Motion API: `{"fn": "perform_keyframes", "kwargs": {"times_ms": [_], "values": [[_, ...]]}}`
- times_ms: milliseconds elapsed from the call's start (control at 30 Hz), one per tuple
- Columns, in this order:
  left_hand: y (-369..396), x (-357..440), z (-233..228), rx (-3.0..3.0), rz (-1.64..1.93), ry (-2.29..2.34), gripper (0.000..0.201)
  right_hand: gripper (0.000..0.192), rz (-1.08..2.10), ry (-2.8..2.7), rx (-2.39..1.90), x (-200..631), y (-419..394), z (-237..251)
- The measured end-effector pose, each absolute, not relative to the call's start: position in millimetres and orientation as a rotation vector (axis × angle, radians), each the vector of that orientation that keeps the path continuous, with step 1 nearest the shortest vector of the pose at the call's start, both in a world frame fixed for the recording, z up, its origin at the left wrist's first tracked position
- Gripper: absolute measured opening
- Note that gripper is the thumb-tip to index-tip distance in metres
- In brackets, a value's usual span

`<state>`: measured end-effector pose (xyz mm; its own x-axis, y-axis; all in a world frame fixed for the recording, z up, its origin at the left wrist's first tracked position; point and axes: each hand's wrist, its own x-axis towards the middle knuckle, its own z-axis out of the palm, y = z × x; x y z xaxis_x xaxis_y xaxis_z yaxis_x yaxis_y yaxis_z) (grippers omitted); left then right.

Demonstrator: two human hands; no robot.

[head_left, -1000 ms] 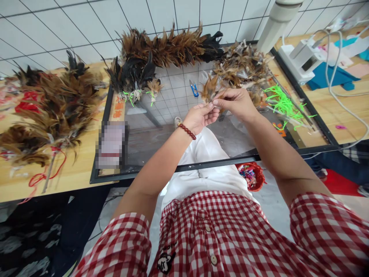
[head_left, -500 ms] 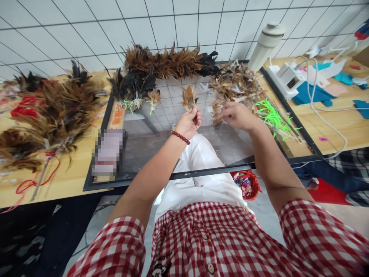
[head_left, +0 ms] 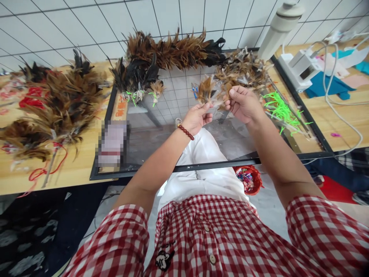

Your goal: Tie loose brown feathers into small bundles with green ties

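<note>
My left hand [head_left: 198, 118], with a beaded bracelet at the wrist, pinches a small bunch of brown feathers [head_left: 205, 90] by its base, the tips pointing away from me. Close on its right, my right hand [head_left: 245, 104] is closed, thumb against fingers, on a brown feather [head_left: 226, 94] that it holds near the bunch. Behind my right hand lies a loose pile of brown and grey feathers [head_left: 245, 71]. Bright green ties [head_left: 284, 109] lie to the right of that hand. A small feather bunch with a green tie [head_left: 157, 90] rests at the left, beside dark feather bunches [head_left: 138, 77].
A black-framed glass panel [head_left: 150, 142] covers the table before me. A long feather roll [head_left: 175, 50] lies along the wall. A pale bottle [head_left: 279, 30] and a white power strip [head_left: 294, 71] stand right; feather dusters [head_left: 66, 104] lie left. A red basket [head_left: 250, 181] sits below.
My right hand has come up from the feather pile toward my left hand, holding a feather. My left hand still grips its bunch. The whole view has shifted slightly.
</note>
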<state>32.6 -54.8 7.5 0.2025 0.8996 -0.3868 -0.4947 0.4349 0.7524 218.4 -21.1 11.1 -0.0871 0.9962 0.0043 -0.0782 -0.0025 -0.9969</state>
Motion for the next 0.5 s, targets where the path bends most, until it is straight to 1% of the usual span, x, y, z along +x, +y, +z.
{"fn": "perform_keyframes", "kwargs": {"times_ms": [133, 267, 400, 500], "values": [[-53, 34, 5, 0.595, 0.991, 0.945, 0.018, 0.039, 1.447, -1.100, -1.073, 210, -25, 15], [-51, 34, 4, 0.579, 1.054, 0.912, 0.018, 0.037, 1.498, -1.045, -1.034, 210, -25, 12], [-52, 34, 6, 0.549, 1.118, 0.884, 0.018, 0.050, 1.611, -1.144, -0.979, 207, -28, 4], [-53, 33, 6, 0.542, 1.085, 0.843, 0.016, 0.056, 1.613, -1.203, -0.917, 201, -31, 1]]}}
